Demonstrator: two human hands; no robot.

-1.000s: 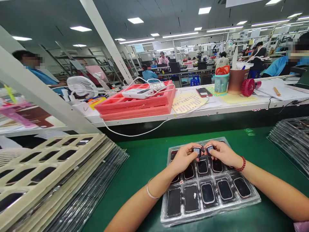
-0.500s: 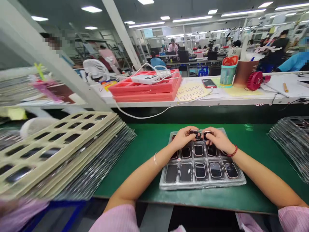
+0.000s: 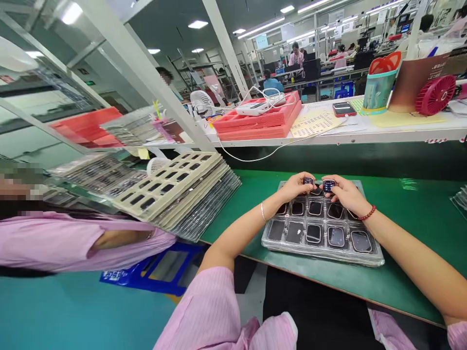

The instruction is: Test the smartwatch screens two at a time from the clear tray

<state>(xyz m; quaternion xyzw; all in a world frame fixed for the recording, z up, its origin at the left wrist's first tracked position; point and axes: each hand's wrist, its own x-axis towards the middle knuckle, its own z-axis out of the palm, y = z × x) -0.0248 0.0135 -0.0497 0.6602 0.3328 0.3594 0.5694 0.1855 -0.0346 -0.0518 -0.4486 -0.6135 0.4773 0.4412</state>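
Note:
My left hand [image 3: 296, 186] pinches a small dark square watch-like piece [image 3: 308, 181] above the back row of a clear plastic tray [image 3: 321, 255]. Beside it, my right hand [image 3: 345, 193] grips another dark watch-like piece [image 3: 329, 186], whose face looks lit. The two pieces are close together but apart. Dark rounded-square pieces, such as one [image 3: 336, 236] in the front row, sit in the tray's compartments. The tray's back row is partly hidden by my hands.
A tall slanted stack of trays [image 3: 193, 194] stands at the left, next to a co-worker's pink sleeve [image 3: 120, 243]. Behind, a shelf [image 3: 321, 141] holds red foam [image 3: 255, 127], a phone [image 3: 343, 109], a cup [image 3: 379, 92] and a pink fan [image 3: 436, 96]. More trays [image 3: 460, 198] edge in at right.
The view has swung left, so the tray and shelf items sit further right and the co-worker's sleeve shows more. Both hands still hold their pieces, and the right piece's face now shows more fully.

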